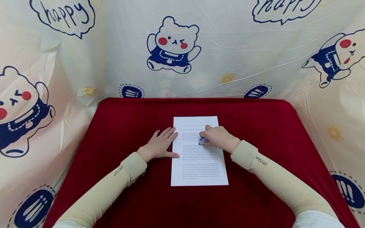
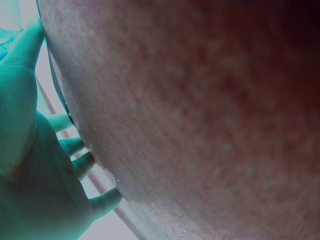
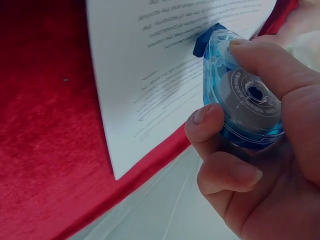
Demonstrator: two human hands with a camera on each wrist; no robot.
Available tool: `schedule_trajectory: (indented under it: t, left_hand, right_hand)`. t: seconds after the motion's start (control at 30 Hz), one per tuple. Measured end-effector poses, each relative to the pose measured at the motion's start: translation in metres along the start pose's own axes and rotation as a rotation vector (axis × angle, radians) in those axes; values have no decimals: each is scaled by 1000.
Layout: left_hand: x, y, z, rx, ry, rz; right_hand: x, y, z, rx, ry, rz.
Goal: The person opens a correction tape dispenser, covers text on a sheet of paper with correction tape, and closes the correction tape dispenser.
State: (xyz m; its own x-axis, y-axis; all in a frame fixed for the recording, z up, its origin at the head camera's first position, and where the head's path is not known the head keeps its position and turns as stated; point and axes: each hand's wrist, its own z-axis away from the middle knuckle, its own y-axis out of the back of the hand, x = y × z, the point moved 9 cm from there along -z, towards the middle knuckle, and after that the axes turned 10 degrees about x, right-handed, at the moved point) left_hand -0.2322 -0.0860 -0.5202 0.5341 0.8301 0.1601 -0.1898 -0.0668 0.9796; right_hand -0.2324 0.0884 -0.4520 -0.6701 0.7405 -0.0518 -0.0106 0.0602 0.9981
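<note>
A printed sheet of paper (image 1: pixel 196 180) lies on the red cloth. My right hand (image 1: pixel 220 137) grips a blue see-through correction tape (image 3: pixel 245 95) between thumb and curled fingers. The tape's dark blue tip is right at the printed lines in the right wrist view, over the upper middle of the page in the head view. My left hand (image 1: pixel 161 144) is spread flat at the sheet's left edge, its fingertips and thumb resting on the margin. In the left wrist view the left hand (image 2: pixel 45 165) shows at the side, and the cloth fills most of the picture.
The red cloth (image 1: pixel 128 196) covers the whole table, with rounded far corners. Behind it and along both sides hangs a pale curtain (image 1: pixel 216 41) printed with bears and "happy" bubbles. Nothing else stands near the sheet on the cloth.
</note>
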Motion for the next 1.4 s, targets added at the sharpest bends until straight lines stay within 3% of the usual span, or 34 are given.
schedule_trajectory:
  t: [0.2,0.77,1.4]
  left_hand:
    - [-1,0,0,5,-4,12]
    - [-4,-5,0,-1,-1,13]
    - [-3,-3,0,22,-18,27]
  right_hand:
    - [6,-1,5,15,5,4]
    - [23,-4,16,-47,-49,10]
    - [43,-3,33,-22,-95,-8]
